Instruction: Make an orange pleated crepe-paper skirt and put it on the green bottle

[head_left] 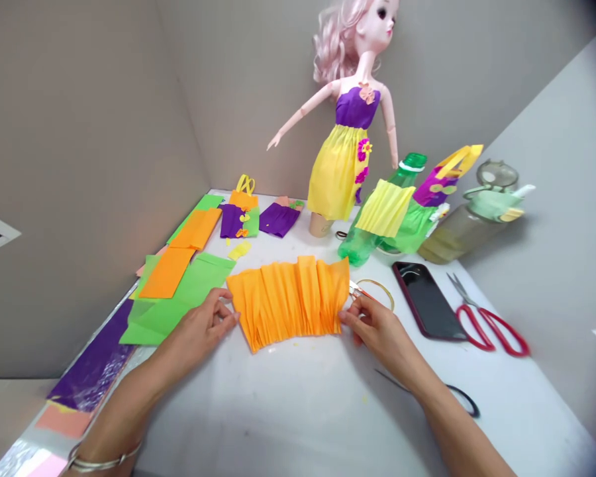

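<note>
We hold a sheet of pleated orange crepe paper [288, 301] near the middle of the bench [258, 424], its gathers fanning out toward the far edge. Our left hand [193, 328] has a light grip on the paper's left end, fingers curled against the folds. Our right hand [380, 331] has a narrow pinching grip on the right end, thumb and fingers closed on the gathered edge. A silver bangle [104, 460] circles our left wrist.

Just beyond our right hand lie a thin gold ring [375, 291] and a black phone [427, 300], with red-handled scissors [491, 329] further right. Green crepe sheets [179, 308], orange strips [166, 271] and a purple sheet [92, 358] lie along the left edge. Small cut paper pieces [243, 218] sit toward the far edge, beside a doll [357, 109] in a purple and yellow paper dress. A green plastic bottle [377, 225] lies on its side near the far right corner, by a pale green flask [469, 225].
</note>
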Demonstrator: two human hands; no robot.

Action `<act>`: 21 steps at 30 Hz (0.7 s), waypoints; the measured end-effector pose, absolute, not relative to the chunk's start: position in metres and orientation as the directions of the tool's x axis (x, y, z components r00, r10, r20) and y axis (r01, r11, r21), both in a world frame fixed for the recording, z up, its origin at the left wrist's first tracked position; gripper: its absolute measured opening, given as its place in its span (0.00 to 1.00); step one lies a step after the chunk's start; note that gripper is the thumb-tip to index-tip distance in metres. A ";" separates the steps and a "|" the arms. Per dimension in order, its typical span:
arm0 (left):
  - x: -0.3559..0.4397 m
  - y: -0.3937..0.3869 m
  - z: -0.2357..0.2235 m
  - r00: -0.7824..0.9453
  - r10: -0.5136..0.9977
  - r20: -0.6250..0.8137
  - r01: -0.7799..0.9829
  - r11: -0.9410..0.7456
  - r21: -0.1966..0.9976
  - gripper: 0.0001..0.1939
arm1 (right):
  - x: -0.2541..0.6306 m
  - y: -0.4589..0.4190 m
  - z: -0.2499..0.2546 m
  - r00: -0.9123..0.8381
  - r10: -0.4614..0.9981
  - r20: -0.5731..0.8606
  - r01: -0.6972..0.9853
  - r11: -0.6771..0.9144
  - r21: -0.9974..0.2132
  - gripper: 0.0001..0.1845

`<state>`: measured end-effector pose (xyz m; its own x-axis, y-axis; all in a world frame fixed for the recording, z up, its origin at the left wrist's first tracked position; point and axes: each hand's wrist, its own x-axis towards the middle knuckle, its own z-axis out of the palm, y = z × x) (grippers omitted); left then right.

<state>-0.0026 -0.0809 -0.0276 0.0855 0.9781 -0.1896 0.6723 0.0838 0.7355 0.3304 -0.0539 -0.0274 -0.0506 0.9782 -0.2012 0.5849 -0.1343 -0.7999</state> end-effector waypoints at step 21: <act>0.037 -0.088 -0.011 0.049 0.986 -0.159 0.853 0.041 0.520 0.10 | 0.333 -0.059 -0.026 -0.140 0.944 -0.297 0.520 -0.185 -0.834 0.18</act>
